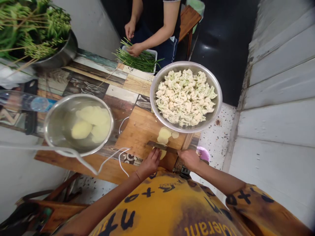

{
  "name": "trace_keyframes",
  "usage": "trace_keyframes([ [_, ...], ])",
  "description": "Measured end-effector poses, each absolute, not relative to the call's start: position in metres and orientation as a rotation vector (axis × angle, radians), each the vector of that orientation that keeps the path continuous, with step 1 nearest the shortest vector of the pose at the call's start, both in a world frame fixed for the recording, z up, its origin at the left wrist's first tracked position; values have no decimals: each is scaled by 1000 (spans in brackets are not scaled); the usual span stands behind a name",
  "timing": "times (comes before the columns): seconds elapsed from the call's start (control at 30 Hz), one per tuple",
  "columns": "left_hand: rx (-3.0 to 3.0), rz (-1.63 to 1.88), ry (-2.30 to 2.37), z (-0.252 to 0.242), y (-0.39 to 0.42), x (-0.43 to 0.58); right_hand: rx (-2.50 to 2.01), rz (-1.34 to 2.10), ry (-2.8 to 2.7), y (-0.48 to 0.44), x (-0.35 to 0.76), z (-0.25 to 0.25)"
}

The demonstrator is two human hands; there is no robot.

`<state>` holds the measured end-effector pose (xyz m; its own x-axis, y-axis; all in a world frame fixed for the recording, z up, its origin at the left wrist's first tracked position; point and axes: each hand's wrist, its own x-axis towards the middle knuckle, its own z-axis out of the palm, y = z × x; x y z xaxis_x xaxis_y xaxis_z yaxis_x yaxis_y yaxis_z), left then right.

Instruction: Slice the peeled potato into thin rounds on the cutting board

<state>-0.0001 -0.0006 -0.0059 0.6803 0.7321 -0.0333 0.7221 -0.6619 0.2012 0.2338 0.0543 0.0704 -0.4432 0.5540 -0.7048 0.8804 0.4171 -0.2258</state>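
Slicing looks to be the step in hand: the potato [162, 154] is on the board [137, 131], towards its near right part, with the knife [164, 147] laid across it. Of the two hands, the right hand [190, 159] is closed round the knife's handle. The left hand [150, 163] has its fingers bunched together against the potato's left side, close to the blade; it seems to be steadying the piece, though the fingertips are partly hidden by the knife. Just beyond the blade lie a few thin, pale slices [164, 134], some overlapping, so part of the cutting appears done.

How deep the edge sits cannot be told from above. A further cut would call for the left fingers to be curled back from the edge and the piece held firm, with the blade set evenly to match the thin slices.

More potatoes [82, 129], peeled, rest in the left bowl [55, 121], well apart from the board, so plenty seems left to cut. The right bowl [153, 91], full of cauliflower [185, 98], stands close beyond the slices, leaving little room on that side. A white cord [83, 162] runs over the counter [121, 93] near the board's left edge, and is best kept clear of the knife
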Motion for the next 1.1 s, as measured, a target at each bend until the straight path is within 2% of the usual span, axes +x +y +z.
trace_keyframes([
  [0.13,2711,144,1197,-4,0,1,1263,-813,2152,54,233,73],
  [0.33,2559,-167,1153,7,3,1,1298,-771,2266,33,244,105],
  [0.47,2518,-243,1171,9,3,3,1267,-821,2265,28,252,114],
  [0.87,2658,-63,1182,-7,-4,-1,1208,-743,2203,37,251,99],
  [1.1,2699,255,1206,-13,-4,0,1195,-791,2153,53,234,65],
])
